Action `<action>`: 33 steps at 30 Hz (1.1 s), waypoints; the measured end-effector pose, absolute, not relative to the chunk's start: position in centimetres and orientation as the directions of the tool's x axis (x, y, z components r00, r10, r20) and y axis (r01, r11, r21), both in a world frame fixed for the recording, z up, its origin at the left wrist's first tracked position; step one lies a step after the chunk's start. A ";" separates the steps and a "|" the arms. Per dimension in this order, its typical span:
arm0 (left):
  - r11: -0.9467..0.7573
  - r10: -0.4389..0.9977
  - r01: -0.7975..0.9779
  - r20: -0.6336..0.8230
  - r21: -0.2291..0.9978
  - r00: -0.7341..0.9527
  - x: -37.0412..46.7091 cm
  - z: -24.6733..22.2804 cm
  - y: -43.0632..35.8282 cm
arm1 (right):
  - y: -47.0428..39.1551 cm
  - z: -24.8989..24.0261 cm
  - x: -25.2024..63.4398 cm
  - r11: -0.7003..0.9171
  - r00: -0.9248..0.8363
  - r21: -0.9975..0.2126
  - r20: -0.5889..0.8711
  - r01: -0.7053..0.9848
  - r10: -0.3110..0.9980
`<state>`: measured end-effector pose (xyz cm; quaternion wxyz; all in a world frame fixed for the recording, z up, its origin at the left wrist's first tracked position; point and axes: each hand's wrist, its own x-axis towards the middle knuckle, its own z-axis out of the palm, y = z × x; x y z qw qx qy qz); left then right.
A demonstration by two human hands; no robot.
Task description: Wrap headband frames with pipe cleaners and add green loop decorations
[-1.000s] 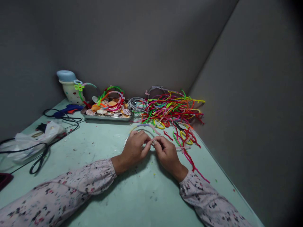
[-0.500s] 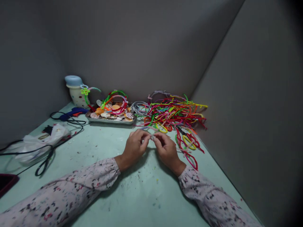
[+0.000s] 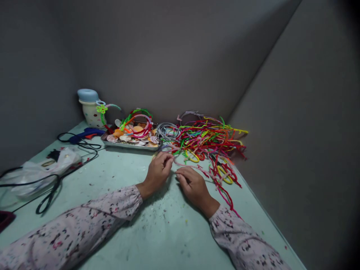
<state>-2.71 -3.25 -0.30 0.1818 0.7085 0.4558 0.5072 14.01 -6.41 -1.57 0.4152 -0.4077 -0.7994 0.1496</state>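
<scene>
Handwork occupied a pale green table (image 3: pixel 163 243), where a person in floral-print sleeves (image 3: pixel 73 228) reached both arms toward the middle. The left hand (image 3: pixel 159 170) had its thumb and fingers pinched together on a pastel-wrapped band (image 3: pixel 166 148), much of it hidden behind the knuckles. The right hand (image 3: pixel 194 185) sat just beside it, apart from the left and nearer the person, its fingers curled and its thumb close to the forefinger; whether anything was gripped there could not be told. A pale pink pipe cleaner (image 3: pixel 187 165) ran from near the left fingertips past the right hand toward the loose strands beyond.

Behind the hands, a metal tray (image 3: pixel 131 147) held seashells (image 3: pixel 125 138), with bright wrapped hoops (image 3: pixel 148 120) standing on top. At its left end rose another hoop bearing a green flower (image 3: pixel 101 109), in front of a spotted cup with a blue lid (image 3: pixel 92 113). Right of the tray lay a coil of grey wire (image 3: pixel 168 131), touching a tangled heap of multicolored pipe cleaners (image 3: pixel 209 137). Yellow-handled scissors (image 3: pixel 225 175) lay near the right edge among red strands. At left, a blue glue gun (image 3: pixel 80 137) rested near a looping black cable (image 3: pixel 57 183) and a white plastic bag (image 3: pixel 45 174).
</scene>
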 end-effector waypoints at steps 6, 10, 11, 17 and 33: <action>-0.542 0.821 0.443 0.562 0.714 0.099 -2.5 0.1 -4.1 | -5.9 -2.1 14.1 0.372 -0.099 -0.857 0.361 0.357 0.927; -0.566 0.817 0.418 0.552 0.711 0.169 -2.3 0.1 -4.5 | -5.7 -2.0 14.0 0.277 -0.073 -0.944 0.268 0.181 0.961; -0.565 0.821 0.411 0.540 0.716 0.187 -2.2 0.1 -4.6 | -5.7 -1.9 14.1 0.269 -0.086 -0.949 0.258 0.164 0.962; -0.508 0.861 0.415 0.461 0.755 0.215 -1.9 -0.1 -5.0 | -6.0 -1.2 14.1 0.232 -0.101 -0.966 0.220 0.115 0.970; -0.548 0.834 0.492 0.483 0.676 0.265 -1.4 -0.6 -5.6 | -6.6 -1.7 14.1 0.355 -0.063 -0.873 0.356 0.333 0.933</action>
